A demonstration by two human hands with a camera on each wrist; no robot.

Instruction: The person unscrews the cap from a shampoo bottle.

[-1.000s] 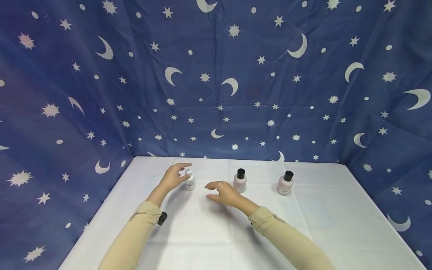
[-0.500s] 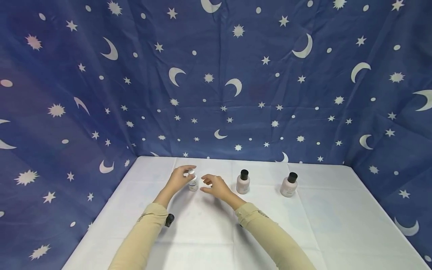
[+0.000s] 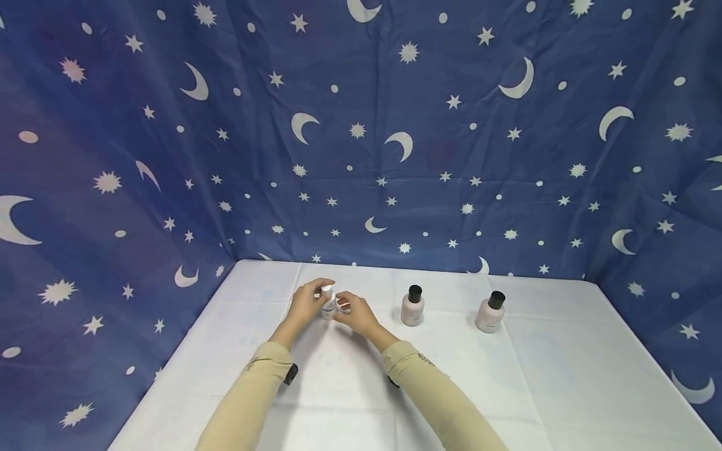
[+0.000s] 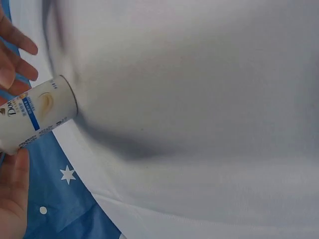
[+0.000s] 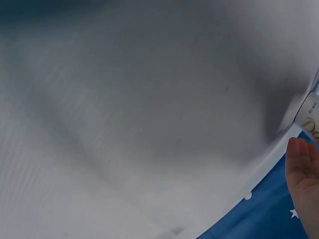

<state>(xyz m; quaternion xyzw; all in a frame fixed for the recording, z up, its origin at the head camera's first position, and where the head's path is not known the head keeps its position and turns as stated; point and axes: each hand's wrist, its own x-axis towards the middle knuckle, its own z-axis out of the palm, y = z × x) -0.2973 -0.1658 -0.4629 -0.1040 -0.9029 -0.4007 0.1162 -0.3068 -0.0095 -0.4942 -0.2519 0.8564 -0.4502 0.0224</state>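
Both hands meet at small white bottle [image 3: 328, 305], upright on white table [image 3: 541, 376], far left-centre. Left hand [image 3: 304, 304] curls round its left side w/ fingers over cap; right hand [image 3: 354, 314] pinches its right side. Two black-capped pink bottles [image 3: 412, 305] [image 3: 489, 312] stand apart to the right.

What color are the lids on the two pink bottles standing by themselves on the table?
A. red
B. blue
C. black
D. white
C. In the head view, both pink bottles standing to the right of the hands have black lids, while the left hand and right hand are around a small white bottle.
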